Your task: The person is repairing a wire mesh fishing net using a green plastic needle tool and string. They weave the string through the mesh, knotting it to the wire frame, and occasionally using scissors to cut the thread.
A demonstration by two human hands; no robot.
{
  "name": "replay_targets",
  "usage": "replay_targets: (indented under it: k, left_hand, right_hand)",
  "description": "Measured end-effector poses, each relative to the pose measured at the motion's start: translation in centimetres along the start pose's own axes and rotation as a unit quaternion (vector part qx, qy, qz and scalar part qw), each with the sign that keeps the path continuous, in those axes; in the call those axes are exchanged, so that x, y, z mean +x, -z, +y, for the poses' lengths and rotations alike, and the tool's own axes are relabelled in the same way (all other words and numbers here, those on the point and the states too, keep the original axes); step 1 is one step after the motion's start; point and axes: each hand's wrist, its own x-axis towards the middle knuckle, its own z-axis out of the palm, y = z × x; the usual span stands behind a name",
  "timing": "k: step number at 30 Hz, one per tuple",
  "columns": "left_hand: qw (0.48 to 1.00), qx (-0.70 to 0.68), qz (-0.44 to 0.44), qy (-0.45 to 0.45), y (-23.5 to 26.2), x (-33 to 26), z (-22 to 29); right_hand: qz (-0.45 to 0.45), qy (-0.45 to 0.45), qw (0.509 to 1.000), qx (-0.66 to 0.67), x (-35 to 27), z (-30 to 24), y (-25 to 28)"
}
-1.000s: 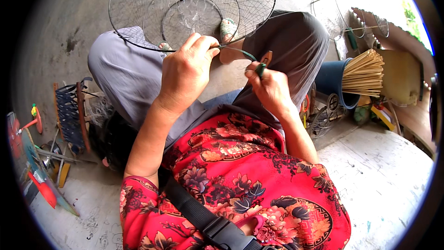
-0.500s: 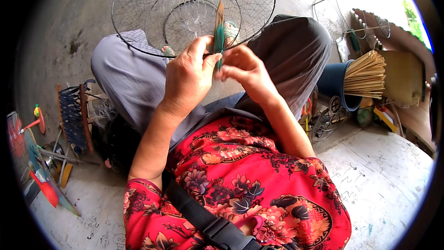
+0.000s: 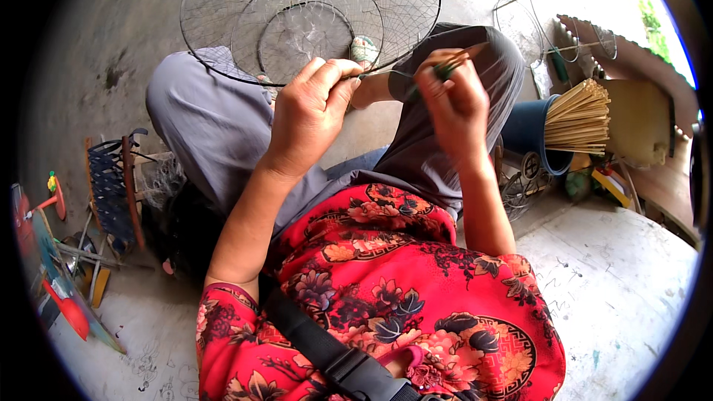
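Note:
A round net on a black hoop frame [image 3: 210,67], with smaller rings inside it, spreads out above my lap and feet. My left hand [image 3: 312,111] pinches the near edge of the hoop between thumb and fingers. Off to its right, my right hand [image 3: 457,104] is closed around a netting needle [image 3: 468,52], a wooden tool wound with green twine; motion smears it a little. A thin strand of twine [image 3: 397,72] runs between the hoop edge at my left fingers and the needle.
On the right a blue bucket [image 3: 529,128] holds a bundle of thin wooden sticks [image 3: 579,119]. More wire hoops [image 3: 520,26] lie at the far right. Left of me stand a dark woven seat [image 3: 113,186] and a red-and-green toy [image 3: 70,304].
My right hand has pulled away from the hoop toward the right, taking the netting needle with it and drawing the twine out. My left hand stays at the hoop's edge.

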Motion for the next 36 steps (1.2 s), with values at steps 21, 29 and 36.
replay_targets:
  k: [21, 29, 36]
  left_hand:
    - [0.999, -0.039, 0.026, 0.022, -0.3, 0.0, -0.9]
    - [0.993, 0.043, 0.075, -0.075, -1.4, 0.3, -1.5]
    - [0.973, 0.129, 0.110, -0.157, -1.5, 2.4, -2.5]
  right_hand:
    - [-0.125, 0.031, 0.950, -0.284, -5.0, 2.8, -3.5]
    - [-0.096, 0.037, 0.995, -0.020, -4.1, -1.2, -2.6]
    - [-0.316, -0.116, 0.846, 0.415, -7.8, -6.9, 2.2]
